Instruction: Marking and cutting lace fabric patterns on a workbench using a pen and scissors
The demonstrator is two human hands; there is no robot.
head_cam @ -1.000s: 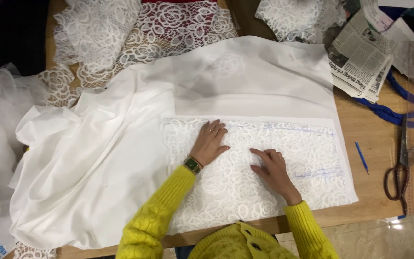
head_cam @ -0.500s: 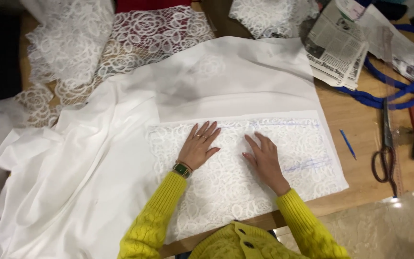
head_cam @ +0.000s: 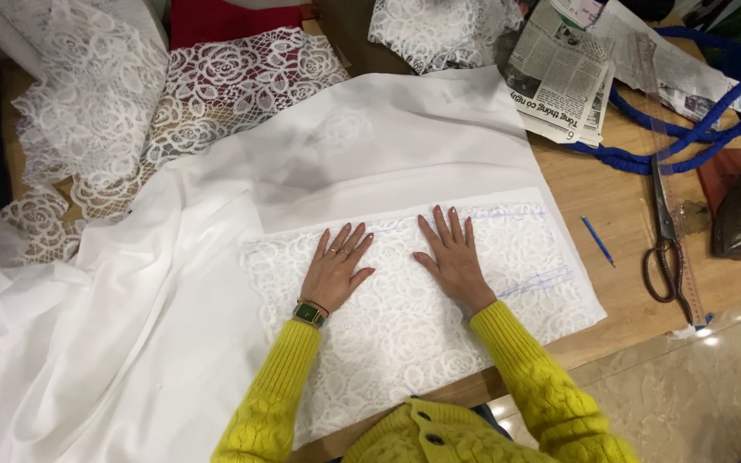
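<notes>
On the near part of the tabletop [head_cam: 636, 193], both hands lie flat on a white lace panel [head_cam: 405, 317].

Left hand [head_cam: 336, 274] and right hand [head_cam: 452, 257] rest side by side, palms down, fingers spread wide, gripping nothing; they press the lace panel, which lies over plain white fabric [head_cam: 173, 326] draped off the left edge. A green-faced wristwatch [head_cam: 309, 314] sits at the left wrist above a yellow knitted sleeve [head_cam: 272, 403]. To the right of the fabric lie a blue pen [head_cam: 598, 241] and, farther right, scissors [head_cam: 666, 249]. Folded newspaper [head_cam: 559, 73] and a blue cord [head_cam: 688, 129] lie at the far right; more lace pieces [head_cam: 216, 86] lie far left.
</notes>
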